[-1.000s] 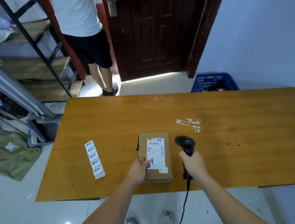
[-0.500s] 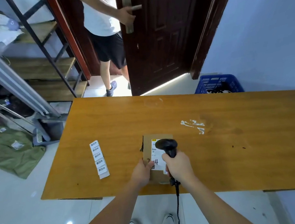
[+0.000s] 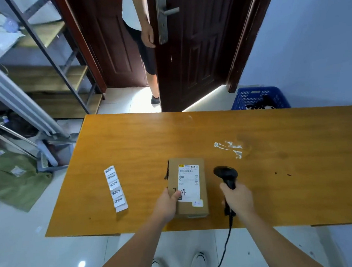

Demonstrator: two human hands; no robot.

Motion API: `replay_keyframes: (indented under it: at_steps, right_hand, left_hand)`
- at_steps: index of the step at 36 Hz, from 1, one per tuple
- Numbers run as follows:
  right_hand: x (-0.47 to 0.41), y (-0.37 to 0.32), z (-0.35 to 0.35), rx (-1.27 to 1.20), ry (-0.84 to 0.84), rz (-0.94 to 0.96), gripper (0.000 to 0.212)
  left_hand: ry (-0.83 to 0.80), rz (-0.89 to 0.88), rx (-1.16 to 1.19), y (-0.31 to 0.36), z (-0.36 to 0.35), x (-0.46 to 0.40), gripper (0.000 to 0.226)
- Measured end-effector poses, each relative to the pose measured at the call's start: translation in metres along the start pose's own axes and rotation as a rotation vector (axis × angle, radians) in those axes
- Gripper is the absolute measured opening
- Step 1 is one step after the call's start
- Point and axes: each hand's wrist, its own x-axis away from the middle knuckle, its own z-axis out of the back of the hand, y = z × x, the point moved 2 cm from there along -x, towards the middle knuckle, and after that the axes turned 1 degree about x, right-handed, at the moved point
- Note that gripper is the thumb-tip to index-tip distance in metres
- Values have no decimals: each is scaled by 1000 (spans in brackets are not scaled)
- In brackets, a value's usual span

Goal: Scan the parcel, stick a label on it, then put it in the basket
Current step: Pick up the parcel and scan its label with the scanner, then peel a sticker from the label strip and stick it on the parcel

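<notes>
Head view:
Basket: blue plastic crate (image 3: pixel 259 98) on the floor past the table's far edge, right of the door (image 3: pixel 187 48). Something dark and white lies inside; can't tell what.
Table: your wooden table (image 3: pixel 279 178), w/ white torn-tape scraps (image 3: pixel 229 148) right of centre.
Parcel: brown cardboard box (image 3: pixel 187 187) flat on the table near the front edge, between your two hands. White shipping label (image 3: pixel 188 183) faces up, barcode at the far end, a handwritten "4" at the near end.
Label strip: strip of white stickers (image 3: pixel 115 188) w/ printed characters, flat on the table, well left of the box, untouched.
Left hand: your left hand (image 3: pixel 167 204) grips the box's near-left corner, thumb on top by the "4", fingers wrapped at the side. Forearm comes up from bottom centre.
Right hand: your right hand (image 3: pixel 238 198) is clenched round the handle of the black barcode scanner (image 3: pixel 227 176), just right of the box, not touching it. Scanner head points away from you; cable (image 3: pixel 226 245) drops off the table's front edge.
Background: another person (image 3: pixel 145 34) stands in the doorway behind the half-open door.
</notes>
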Motion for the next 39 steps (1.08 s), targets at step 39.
replay_keyframes:
  at_steps: [39]
  right_hand:
    - [-10, -164, -13, 820, -357, 741, 62]
  left_hand:
    - [-1, -235, -1116, 64, 118, 37, 67]
